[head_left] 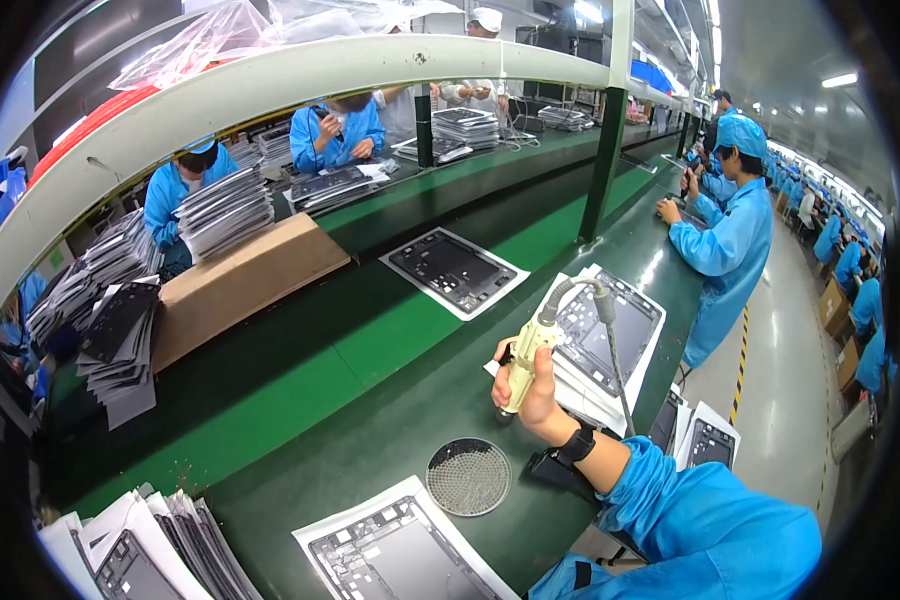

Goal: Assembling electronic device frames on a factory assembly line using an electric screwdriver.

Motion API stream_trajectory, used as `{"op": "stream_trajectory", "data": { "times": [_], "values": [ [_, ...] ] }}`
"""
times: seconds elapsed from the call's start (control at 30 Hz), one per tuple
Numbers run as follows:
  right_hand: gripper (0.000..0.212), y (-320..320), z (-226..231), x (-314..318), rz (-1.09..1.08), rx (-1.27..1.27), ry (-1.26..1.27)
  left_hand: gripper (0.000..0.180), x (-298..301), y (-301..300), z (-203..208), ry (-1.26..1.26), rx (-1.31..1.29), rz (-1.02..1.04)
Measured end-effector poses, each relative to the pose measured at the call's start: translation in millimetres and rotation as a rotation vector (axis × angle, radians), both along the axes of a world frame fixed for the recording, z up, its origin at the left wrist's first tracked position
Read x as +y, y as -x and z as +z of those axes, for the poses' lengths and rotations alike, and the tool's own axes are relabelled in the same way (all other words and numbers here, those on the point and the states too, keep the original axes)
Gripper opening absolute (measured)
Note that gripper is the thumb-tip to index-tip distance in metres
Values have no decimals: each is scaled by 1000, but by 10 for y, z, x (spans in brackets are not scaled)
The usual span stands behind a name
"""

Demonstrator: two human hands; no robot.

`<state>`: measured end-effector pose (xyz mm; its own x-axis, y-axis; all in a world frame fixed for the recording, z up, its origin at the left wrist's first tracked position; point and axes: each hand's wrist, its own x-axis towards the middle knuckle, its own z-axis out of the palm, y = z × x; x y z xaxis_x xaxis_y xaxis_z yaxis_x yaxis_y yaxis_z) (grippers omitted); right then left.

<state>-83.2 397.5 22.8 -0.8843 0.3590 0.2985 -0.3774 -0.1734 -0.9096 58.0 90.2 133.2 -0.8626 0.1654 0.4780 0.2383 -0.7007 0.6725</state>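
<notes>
My right hand (538, 398) is wrapped round a pale yellow electric screwdriver (526, 368), holding it above the dark green bench. A thick grey cord (620, 370) loops from the tool's top end and hangs down beside my wrist. Just below and left of the hand lies a round dish (468, 478) with a fine grid of small pits. Nearest me, a black tablet housing (400, 560) with light patches rests on a white sheet, cut off by the lower edge. Behind my hand, another tablet housing (610, 325) tops a small pile of sheets. My left hand is out of view.
A green conveyor belt (370, 350) runs beyond the bench, carrying a housing on a sheet (455, 270). Sheet-backed stacks (170, 550) stand at lower left. A cardboard box (250, 280) sits across the belt. A green post (605, 170) rises ahead; a co-worker (730, 240) stands at right.
</notes>
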Motion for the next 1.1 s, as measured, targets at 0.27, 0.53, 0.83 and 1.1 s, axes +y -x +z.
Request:
{"op": "stream_trajectory", "data": {
  "times": [0.27, 0.53, 0.83, 1.1],
  "values": [
    [73, -5, -36, 39, 12, 48, 48, 14, -142, -10, -94, 179, 25, 101],
    [74, -7, -17, -21, 24, 43, 63, 14, -233, 72, -193, 339, 54, 186],
    [82, -16, -4, 37, -3, 16, -32, 37, -158, 937, -1195, 1499, 448, 522],
    [82, -32, 53, -23, -8, -42, -12, 27, -175, 773, -1053, 1653, 645, 369]
  ]
}}
